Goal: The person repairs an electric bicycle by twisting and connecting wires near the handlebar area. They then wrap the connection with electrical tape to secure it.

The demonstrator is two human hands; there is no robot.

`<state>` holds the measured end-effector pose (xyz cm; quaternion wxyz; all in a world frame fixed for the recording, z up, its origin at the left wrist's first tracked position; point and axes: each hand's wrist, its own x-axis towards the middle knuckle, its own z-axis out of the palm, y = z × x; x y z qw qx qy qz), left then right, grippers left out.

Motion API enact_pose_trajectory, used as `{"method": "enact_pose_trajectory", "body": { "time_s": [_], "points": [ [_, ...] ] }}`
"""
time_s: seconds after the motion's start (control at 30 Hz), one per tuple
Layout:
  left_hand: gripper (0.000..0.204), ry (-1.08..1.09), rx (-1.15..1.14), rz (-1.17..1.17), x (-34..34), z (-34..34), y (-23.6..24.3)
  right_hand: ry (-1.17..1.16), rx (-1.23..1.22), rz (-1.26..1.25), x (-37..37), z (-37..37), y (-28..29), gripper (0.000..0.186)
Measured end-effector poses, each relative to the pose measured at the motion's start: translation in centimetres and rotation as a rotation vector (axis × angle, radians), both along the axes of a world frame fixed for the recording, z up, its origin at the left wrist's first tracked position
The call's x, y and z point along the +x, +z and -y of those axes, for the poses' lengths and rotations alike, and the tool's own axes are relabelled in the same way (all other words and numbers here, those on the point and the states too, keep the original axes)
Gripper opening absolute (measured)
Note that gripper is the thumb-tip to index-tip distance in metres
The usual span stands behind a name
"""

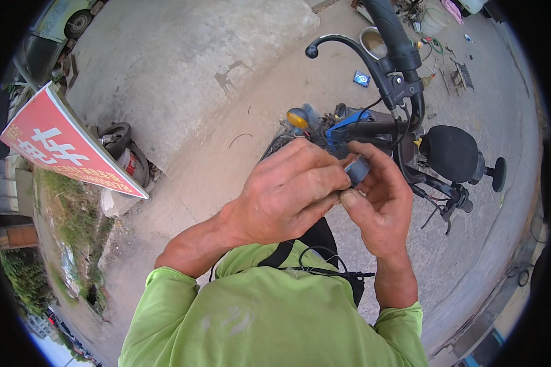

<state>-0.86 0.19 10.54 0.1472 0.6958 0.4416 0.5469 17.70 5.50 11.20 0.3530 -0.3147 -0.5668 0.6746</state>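
Both my hands meet in front of my chest over a small dark grey roll (357,170) that looks like electrical tape. My right hand (382,205) is closed around its side, with the thumb below and the fingers curled over the top. My left hand (294,186) is also closed, its fingertips pressed against the roll's near side; what lies under them is hidden. Just beyond my hands is a vehicle's handlebar (379,128) with a black grip (390,27), a brake lever (343,40) and hanging cables. An amber lamp (298,117) and a blue part (347,126) sit beyond my fingers.
A black rounded mirror (450,153) sticks out to the right. At left lean a red sign (73,144) and old tyres (116,137). On the concrete lie a small blue box (361,78), a metal basin (371,41) and scattered tools (461,76). A parked vehicle (58,24) stands far left.
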Motion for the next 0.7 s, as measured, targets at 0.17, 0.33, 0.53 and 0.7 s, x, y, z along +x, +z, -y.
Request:
{"method": "enact_pose_trajectory", "body": {
  "time_s": [0.17,0.33,0.53,0.7],
  "points": [
    [0.038,0.009,0.015,0.015,0.8,-0.3,-0.5,-0.014,-0.024,-0.020,0.5,-0.2,-0.2,0.061],
    [0.032,0.013,-0.091,0.040,0.6,-0.6,-0.5,-0.080,-0.002,-0.081,0.3,-0.5,-1.2,0.060],
    [0.031,-0.045,-0.523,0.418,0.3,0.2,0.6,-0.121,0.461,0.129,0.1,-1.8,-1.3,0.062],
    [0.031,-0.058,-0.581,0.444,0.0,0.1,0.4,-0.109,0.644,0.244,-0.5,-1.9,-0.7,0.064]
  ]
}}
